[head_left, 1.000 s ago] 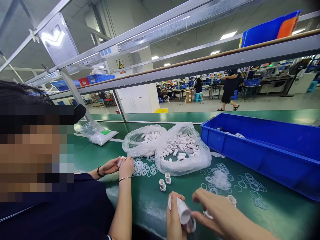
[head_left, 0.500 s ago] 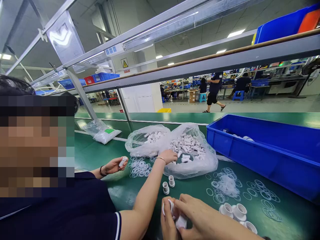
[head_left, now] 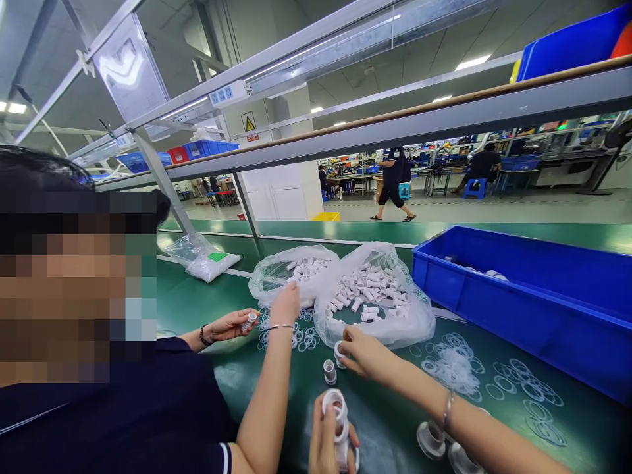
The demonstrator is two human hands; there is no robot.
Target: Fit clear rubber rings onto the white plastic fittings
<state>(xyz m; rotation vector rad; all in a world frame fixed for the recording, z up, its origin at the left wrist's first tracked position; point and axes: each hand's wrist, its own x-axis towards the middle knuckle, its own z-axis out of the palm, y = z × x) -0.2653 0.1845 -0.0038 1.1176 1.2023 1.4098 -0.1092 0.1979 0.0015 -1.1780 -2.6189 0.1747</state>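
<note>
Left hand (head_left: 326,440) sat low at the frame's bottom edge, closed around a white plastic tube fitting (head_left: 338,415), open round mouth tipped up toward the camera, long axis roughly upright. Right hand (head_left: 359,352) was stretched forward and left across the green surface (head_left: 296,395), fingertips pinched on a small white fitting (head_left: 340,352) standing just beside a second small fitting (head_left: 329,372). Held fitting lay nearer the body than the pinched one, below and slightly left of it; right hand was the nearer one to both small pieces. Fittings looked hard, smooth, cylindrical with flared collars. Two more collared fittings (head_left: 430,438) stood under the right forearm. Thin clear rubber-like rings (head_left: 451,362) lay scattered flat, soft and floppy. Crinkly clear bag (head_left: 375,296) of white fittings sat just beyond the right hand, blue plastic bin (head_left: 518,296) to its right. A co-worker's hands (head_left: 284,306) handled another small part beside a second bag (head_left: 293,276).
</note>
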